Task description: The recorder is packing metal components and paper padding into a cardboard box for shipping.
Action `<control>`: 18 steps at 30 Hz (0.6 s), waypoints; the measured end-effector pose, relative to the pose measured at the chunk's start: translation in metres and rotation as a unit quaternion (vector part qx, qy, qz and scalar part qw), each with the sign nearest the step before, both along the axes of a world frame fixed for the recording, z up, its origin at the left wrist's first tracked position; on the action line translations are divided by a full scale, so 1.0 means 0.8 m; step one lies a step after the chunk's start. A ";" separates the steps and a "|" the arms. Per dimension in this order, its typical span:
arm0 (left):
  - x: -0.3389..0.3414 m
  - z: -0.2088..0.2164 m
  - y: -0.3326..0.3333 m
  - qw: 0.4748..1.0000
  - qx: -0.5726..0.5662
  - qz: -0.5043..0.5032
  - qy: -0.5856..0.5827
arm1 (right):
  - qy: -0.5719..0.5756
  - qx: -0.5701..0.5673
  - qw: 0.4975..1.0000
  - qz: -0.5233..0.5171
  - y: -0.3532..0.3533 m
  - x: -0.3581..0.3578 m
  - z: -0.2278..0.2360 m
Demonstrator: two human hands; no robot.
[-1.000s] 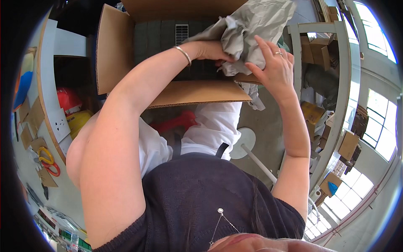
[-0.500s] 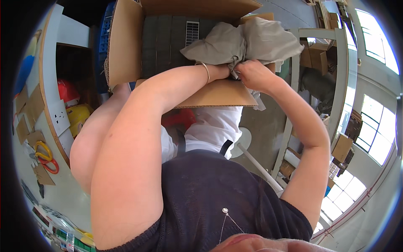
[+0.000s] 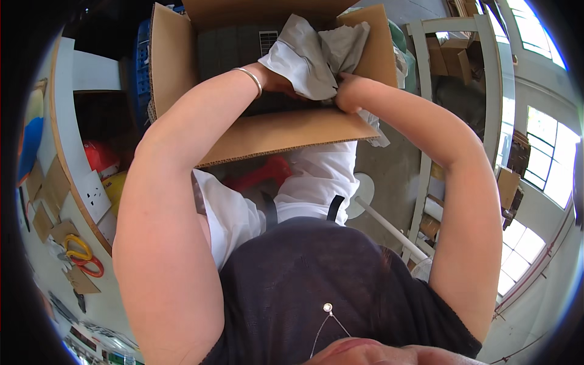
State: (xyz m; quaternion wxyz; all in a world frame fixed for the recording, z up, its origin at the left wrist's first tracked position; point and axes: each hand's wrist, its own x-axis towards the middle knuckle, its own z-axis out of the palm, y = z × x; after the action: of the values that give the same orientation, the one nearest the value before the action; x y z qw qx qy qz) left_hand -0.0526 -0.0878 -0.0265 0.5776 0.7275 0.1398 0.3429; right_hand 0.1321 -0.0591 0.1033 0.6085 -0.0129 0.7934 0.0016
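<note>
Packing paper [image 3: 304,61] bunched between two hands at a box's right side

A pale workbench [image 3: 112,298] ran along the person's left. In front of the person stood a cardboard box [image 3: 172,61] with its flaps open, its near flap [image 3: 286,134] reaching out toward the person's white-clothed legs [image 3: 319,176]. Dark grey blocks [image 3: 225,52] sat inside it in rows, filling the part toward the left and far edges.

Grey and crumpled, the paper was in the mouth of the box, nearer the right edge than the left, its two lobes standing up from a gathered lower end. The left hand [image 3: 283,86] came in over the near left corner and lay against the paper's left side, its fingers mostly covered by the sheet. The right hand [image 3: 354,94] was at the near right corner, bent inward with its fingers curled close together against the gathered end. Whether either hand was pinching the paper I could not tell, since the sheet and the turned wrist hid the fingertips.

A metal bangle [image 3: 250,82] circled the left wrist. Beside the paper's left lobe, a small white-gridded panel [image 3: 268,41] showed on the blocks.
</note>
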 end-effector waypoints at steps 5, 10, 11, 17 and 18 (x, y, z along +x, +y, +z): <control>0.053 0.048 -0.006 0.842 -0.539 0.041 0.001 | -0.038 0.032 0.998 -0.030 0.007 0.013 -0.022; 0.059 0.043 -0.026 0.887 -0.461 -0.024 -0.008 | 0.186 0.067 0.974 -0.107 -0.021 0.009 0.074; 0.060 0.051 -0.028 0.916 -0.400 -0.003 0.038 | 0.233 0.068 0.960 -0.143 -0.025 0.000 0.091; 0.064 0.103 -0.040 0.946 0.027 0.104 0.305 | 0.284 -0.004 0.947 -0.153 -0.021 -0.022 0.094; 0.063 0.105 -0.039 0.926 0.101 0.120 0.343 | 0.282 -0.002 0.947 -0.154 -0.015 -0.015 0.088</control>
State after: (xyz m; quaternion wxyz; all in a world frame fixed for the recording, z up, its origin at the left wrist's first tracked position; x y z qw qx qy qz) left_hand -0.0020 -0.1188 0.0572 0.3725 0.8331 0.3798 0.1514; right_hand 0.1198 -0.0712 0.1733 0.3523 0.1090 0.9251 -0.0903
